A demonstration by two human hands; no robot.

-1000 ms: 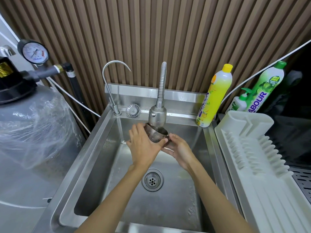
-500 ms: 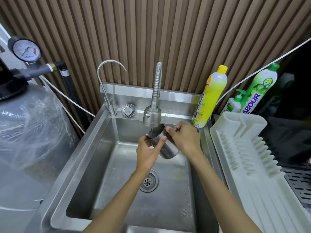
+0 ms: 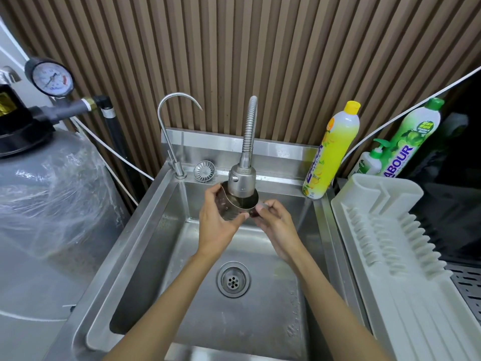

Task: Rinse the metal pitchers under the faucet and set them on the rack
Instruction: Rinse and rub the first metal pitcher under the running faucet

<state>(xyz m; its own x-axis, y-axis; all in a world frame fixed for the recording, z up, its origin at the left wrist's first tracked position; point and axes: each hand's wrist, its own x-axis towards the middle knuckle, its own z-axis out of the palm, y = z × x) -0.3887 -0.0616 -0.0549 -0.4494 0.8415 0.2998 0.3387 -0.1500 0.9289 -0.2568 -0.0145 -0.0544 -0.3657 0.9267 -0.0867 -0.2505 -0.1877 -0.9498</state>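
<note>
Both forearms reach forward over the stainless sink (image 3: 145,243) and meet just beneath the faucet (image 3: 242,182). The metal pitcher (image 3: 230,211) is held up in the air there, above the basin and well clear of the drain (image 3: 233,279). Its open mouth is raised around the bottom of the faucet's spray head, so the head hides part of the rim. The left hand (image 3: 217,226) wraps the pitcher's left side, with the thumb laid across the near wall and the fingers curled round the far wall. The wrist is bent slightly upward. The right hand (image 3: 277,226) comes in from the right with its fingers curled and close together, and their tips pinch what looks like the handle at the pitcher's right edge; the exact hold is partly hidden. The white rack (image 3: 390,230) stands to the right of the sink, apart from both hands. A yellow bottle (image 3: 333,149) stands on the sink's back right corner.
</note>
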